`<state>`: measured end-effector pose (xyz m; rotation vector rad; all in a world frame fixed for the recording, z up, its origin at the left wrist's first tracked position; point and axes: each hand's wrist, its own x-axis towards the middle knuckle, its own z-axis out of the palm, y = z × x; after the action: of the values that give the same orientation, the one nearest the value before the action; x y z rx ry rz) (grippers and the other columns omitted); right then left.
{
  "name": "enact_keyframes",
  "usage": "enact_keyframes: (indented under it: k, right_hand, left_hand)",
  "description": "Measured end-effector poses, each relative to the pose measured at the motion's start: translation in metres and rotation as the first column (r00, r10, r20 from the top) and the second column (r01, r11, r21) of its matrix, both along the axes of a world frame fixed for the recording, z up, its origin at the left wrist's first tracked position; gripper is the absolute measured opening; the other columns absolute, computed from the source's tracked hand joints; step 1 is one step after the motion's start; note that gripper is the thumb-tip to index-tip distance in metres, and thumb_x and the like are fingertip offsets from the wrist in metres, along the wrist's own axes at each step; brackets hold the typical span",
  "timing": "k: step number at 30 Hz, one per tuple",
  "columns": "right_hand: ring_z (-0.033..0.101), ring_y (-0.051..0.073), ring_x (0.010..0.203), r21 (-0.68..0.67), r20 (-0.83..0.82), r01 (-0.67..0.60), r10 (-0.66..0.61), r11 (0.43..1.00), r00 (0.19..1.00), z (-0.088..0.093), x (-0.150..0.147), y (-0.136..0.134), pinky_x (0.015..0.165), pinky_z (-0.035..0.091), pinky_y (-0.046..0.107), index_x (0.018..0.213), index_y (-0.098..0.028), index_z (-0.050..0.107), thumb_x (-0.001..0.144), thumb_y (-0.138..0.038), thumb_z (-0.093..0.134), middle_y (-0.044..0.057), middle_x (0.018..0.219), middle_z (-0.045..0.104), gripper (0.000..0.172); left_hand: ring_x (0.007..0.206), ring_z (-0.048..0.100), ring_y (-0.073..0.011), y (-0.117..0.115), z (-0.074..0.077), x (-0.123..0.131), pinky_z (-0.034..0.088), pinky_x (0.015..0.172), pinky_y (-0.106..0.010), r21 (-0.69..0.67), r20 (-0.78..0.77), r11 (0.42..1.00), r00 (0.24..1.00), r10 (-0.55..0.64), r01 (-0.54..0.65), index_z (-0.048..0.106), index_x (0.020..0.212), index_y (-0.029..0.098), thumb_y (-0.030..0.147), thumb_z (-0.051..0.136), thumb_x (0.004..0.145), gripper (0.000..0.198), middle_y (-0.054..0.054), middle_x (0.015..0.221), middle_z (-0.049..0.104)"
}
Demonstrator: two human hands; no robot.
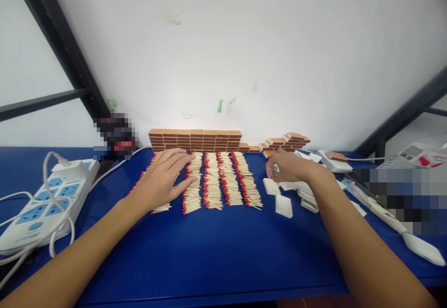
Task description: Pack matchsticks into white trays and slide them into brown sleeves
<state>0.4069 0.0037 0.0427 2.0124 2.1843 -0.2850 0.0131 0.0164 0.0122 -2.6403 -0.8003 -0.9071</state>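
Red-tipped matches (212, 182) lie in several long rows on the blue table. Over the rows at the left rests my left hand (166, 177), fingers stretched out and holding nothing; it hides part of those matches. My right hand (288, 166) is among the white matchbox trays (283, 205) on the right, its fingers curled down in a pinch. What lies between those fingertips, if anything, is too small to make out. Brown matchbox sleeves (195, 140) are stacked in a neat block against the wall, and a looser stepped stack of matchboxes (291, 139) stands behind my right hand.
A white power strip (52, 201) with cables occupies the left side. On the right are a white box (334, 161) with a brown matchbox on it, a toothbrush-like white-handled item (422, 248) and a plastic bag (415, 155). Black metal posts (66, 43) flank the table.
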Motion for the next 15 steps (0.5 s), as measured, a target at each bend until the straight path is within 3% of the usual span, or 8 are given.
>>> enact_keyframes:
  k: [4, 7, 10, 15]
  right_hand:
    - [0.066, 0.033, 0.102, 0.023, 0.043, 0.047, -0.048, 0.999, 0.998, 0.0, 0.003, 0.0, 0.076, 0.05, 0.036, 0.081, -0.027, 0.083, 0.064, -0.003, 0.073, 0.012, 0.1, 0.073, 0.031]
    - [0.065, 0.034, 0.107, 0.074, 0.031, 0.025, -0.027, 0.997, 0.999, 0.0, -0.002, 0.0, 0.082, 0.049, 0.038, 0.08, -0.025, 0.081, 0.068, -0.003, 0.068, 0.012, 0.095, 0.074, 0.028]
    - [0.069, 0.028, 0.098, 0.099, -0.042, -0.018, 0.022, 0.995, 0.999, 0.003, -0.012, -0.002, 0.08, 0.051, 0.034, 0.084, -0.024, 0.078, 0.075, -0.011, 0.067, 0.009, 0.095, 0.077, 0.019]
    - [0.072, 0.023, 0.079, -0.175, -0.127, 0.006, -0.029, 0.985, 0.991, 0.002, -0.019, -0.01, 0.062, 0.049, 0.03, 0.073, -0.024, 0.076, 0.068, -0.022, 0.077, 0.003, 0.085, 0.079, 0.005]
  left_hand:
    - [0.131, 0.06, -0.0329, -0.001, 0.001, 0.001, 0.046, 0.113, -0.054, -0.007, 0.015, 1.0, 1.0, 0.002, -0.002, 0.061, 0.14, 0.021, 0.039, 0.065, 0.101, 0.044, -0.014, 0.132, 0.071]
    - [0.131, 0.059, -0.033, -0.001, 0.0, 0.0, 0.046, 0.113, -0.054, -0.007, 0.007, 1.0, 1.0, 0.005, -0.005, 0.061, 0.139, 0.019, 0.039, 0.065, 0.101, 0.044, -0.015, 0.132, 0.07]
    - [0.132, 0.059, -0.0332, -0.001, -0.002, 0.0, 0.047, 0.113, -0.053, -0.012, -0.008, 1.0, 1.0, 0.002, -0.002, 0.06, 0.14, 0.019, 0.039, 0.065, 0.101, 0.044, -0.015, 0.133, 0.07]
    - [0.131, 0.059, -0.0322, -0.002, -0.004, 0.001, 0.046, 0.113, -0.051, -0.002, -0.018, 1.0, 1.0, -0.02, 0.02, 0.06, 0.139, 0.018, 0.038, 0.065, 0.101, 0.043, -0.015, 0.132, 0.07]
